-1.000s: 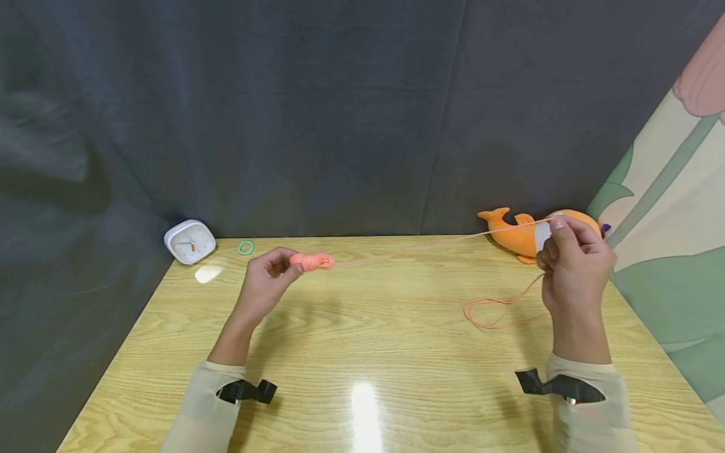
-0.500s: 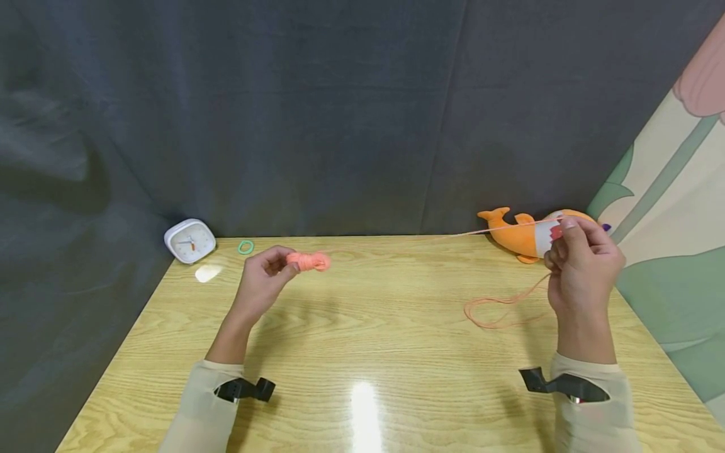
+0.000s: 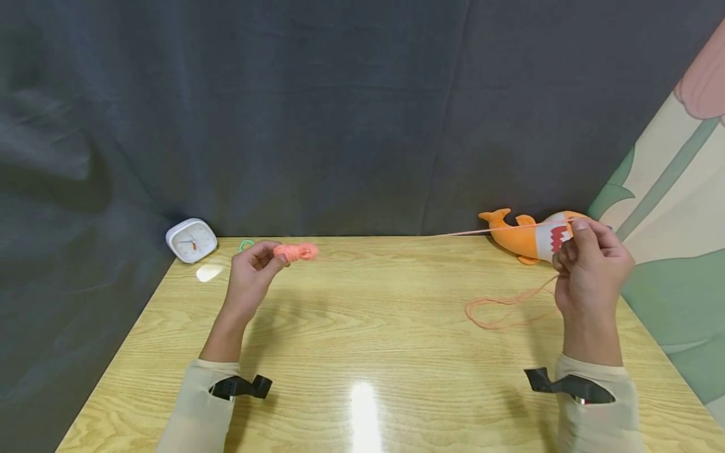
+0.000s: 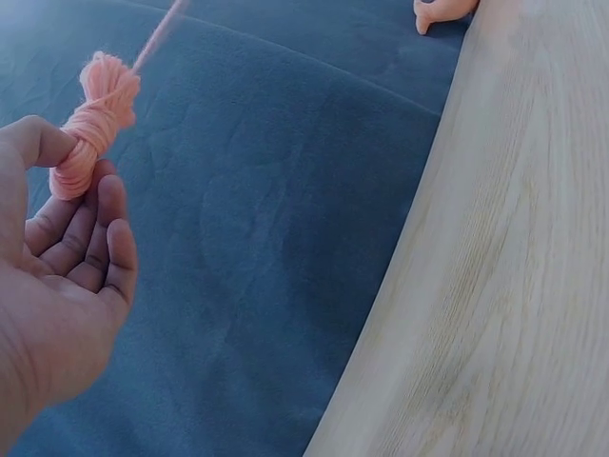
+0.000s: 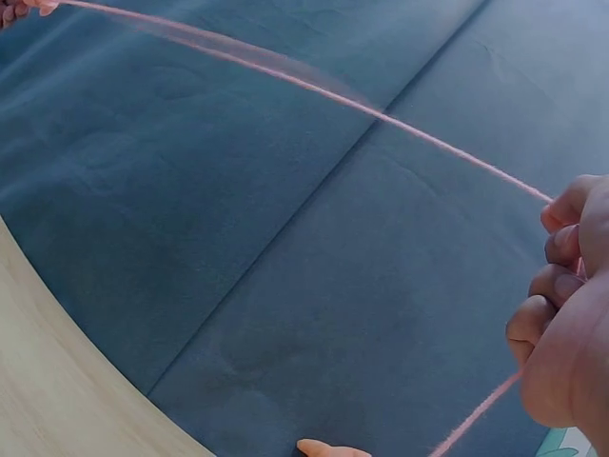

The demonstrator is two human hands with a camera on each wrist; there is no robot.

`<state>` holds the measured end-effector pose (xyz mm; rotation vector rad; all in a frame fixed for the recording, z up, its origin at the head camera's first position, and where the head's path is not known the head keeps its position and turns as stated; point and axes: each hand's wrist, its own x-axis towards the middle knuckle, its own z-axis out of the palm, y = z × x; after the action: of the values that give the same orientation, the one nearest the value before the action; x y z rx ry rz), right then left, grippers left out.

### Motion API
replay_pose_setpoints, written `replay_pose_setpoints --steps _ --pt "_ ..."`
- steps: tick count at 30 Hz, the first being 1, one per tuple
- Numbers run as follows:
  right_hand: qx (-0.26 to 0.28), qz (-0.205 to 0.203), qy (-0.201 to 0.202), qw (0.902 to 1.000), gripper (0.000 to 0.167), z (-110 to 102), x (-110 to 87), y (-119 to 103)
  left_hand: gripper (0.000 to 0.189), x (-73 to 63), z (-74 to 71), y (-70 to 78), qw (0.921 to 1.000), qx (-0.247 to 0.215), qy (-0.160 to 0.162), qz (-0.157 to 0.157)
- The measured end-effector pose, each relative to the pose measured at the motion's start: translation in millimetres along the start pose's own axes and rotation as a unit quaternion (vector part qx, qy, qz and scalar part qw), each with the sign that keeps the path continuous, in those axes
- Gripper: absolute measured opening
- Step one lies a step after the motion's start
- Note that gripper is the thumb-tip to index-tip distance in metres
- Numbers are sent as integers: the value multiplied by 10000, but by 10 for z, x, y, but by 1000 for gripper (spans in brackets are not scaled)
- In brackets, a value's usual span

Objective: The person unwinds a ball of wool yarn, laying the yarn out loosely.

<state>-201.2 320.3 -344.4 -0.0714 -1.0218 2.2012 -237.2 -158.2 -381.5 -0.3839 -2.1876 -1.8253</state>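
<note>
Yarn bundle (image 3: 296, 252), salmon pink, held above bench (image 3: 362, 340). Left hand (image 3: 249, 283) has its grip clamped on the bundle's 9 o'clock end, thumb against fingers. From that hand the bundle sits at 2 o'clock. Strand (image 5: 381, 116) runs from the bundle toward 3 o'clock, across to right hand (image 3: 593, 267); grip there clamped on the strand, thumb to index, other fingers curled. Strand looks straight, so probably taut; its middle is faint in the head view.

Progress: a good length is free of the bundle. One part spans the two hands. Rest drops out below the right hand, between 7 and 8 o'clock in the right wrist view, and seems to lie as loose loops (image 3: 506, 301) on the bench, at 8 o'clock from that hand. Remaining: bundle looks thick, wraps fairly tight in the left wrist view, so I'd judge a lot of yarn is wound up. Reads as partway, likely nearer the start if yarn is being paid out. Winding versus unwinding: can't tell. Tail end of the loose yarn: can't make out.

Others, not in either grip: white clock (image 3: 191, 241) at 10 o'clock from left hand; green ring (image 3: 245, 244) at 12, partly hidden by it; orange plush toy (image 3: 512, 239) at 10 from right hand, partly covered.
</note>
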Motion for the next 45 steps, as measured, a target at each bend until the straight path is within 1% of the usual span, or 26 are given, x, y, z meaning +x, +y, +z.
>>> replay_pose_setpoints --steps 7,10,13,18,26,32,34,37,41,45 --pt "57 -269 131 9995 24 -67 23 -69 14 10 -16 0 10000 92 3 17" --pt "226 -295 222 9991 24 -96 43 -95 13 9 -34 3 9999 101 44 21" --pt "254 -226 404 9986 24 -122 62 -122 9 5 -48 6 10000 63 75 -1" --pt "303 -203 611 9975 25 -162 93 -157 4 0 -65 10 9999 -90 55 -41" --pt "465 -367 947 9937 23 -217 136 -158 8 -11 -108 11 9991 -399 135 -66" --pt "572 -496 1041 9917 22 -224 158 -145 5 -12 -127 15 9988 -414 262 -27" --pt "603 -522 1053 9912 22 -224 161 -144 3 -8 -128 17 9984 -487 300 -25" --pt "590 -545 1061 9911 22 -225 160 -146 7 -2 -132 22 9974 -624 349 8" --pt "594 -513 1160 9901 22 -232 156 -165 14 5 -148 28 9968 -664 437 70" --pt "599 -455 1291 9888 18 -247 162 -199 11 14 -171 28 9970 -633 439 71"
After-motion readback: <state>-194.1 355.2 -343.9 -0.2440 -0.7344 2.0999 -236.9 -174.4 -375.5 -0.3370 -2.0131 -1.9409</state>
